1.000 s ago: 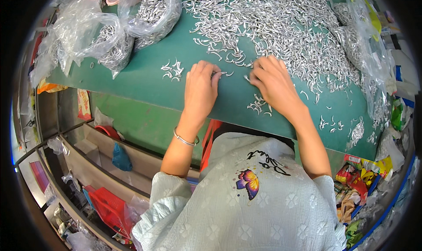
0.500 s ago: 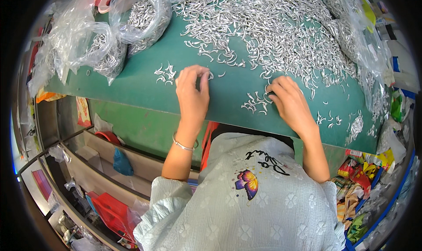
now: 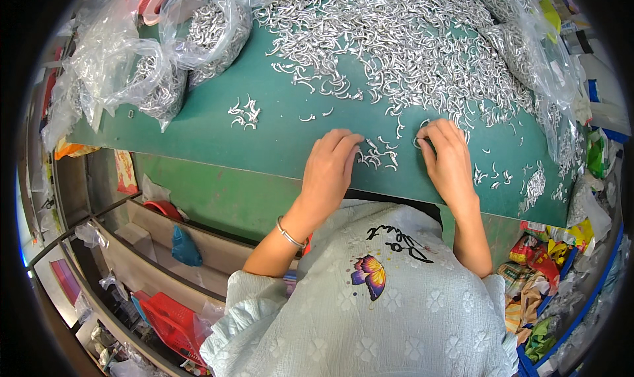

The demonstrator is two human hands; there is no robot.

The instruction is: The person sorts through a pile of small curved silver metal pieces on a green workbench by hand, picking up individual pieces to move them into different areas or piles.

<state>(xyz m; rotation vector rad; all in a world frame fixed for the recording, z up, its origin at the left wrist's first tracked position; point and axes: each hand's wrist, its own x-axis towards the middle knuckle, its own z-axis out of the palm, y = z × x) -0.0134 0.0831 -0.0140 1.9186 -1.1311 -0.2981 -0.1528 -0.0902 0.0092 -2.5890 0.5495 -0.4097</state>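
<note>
Small curved silver metal pieces (image 3: 389, 40) lie in a wide heap on the green tabletop (image 3: 264, 139). My left hand (image 3: 330, 169) is at the left edge of a small cluster of these pieces (image 3: 378, 156). Its thumb and fingers are drawn together, and what they pinch, if anything, is too small to make out. To the right of that cluster my right hand (image 3: 450, 157) pinches a curved metal piece (image 3: 417, 141) between thumb and fingertips. Another little group of pieces (image 3: 244, 113) lies farther left, with two single pieces between it and the heap.
Clear plastic bags filled with metal pieces (image 3: 214, 37) stand at the back left. Another filled bag (image 3: 522, 53) lies at the right. Small piles (image 3: 533, 187) sit near the right front corner. Below left are shelves with a red basket (image 3: 168, 317); colourful packages (image 3: 538, 264) lie lower right.
My left hand has moved right and nearer to me, from beside the left group to the middle cluster, leaving a single piece behind. My right hand has shifted slightly right and nearer.
</note>
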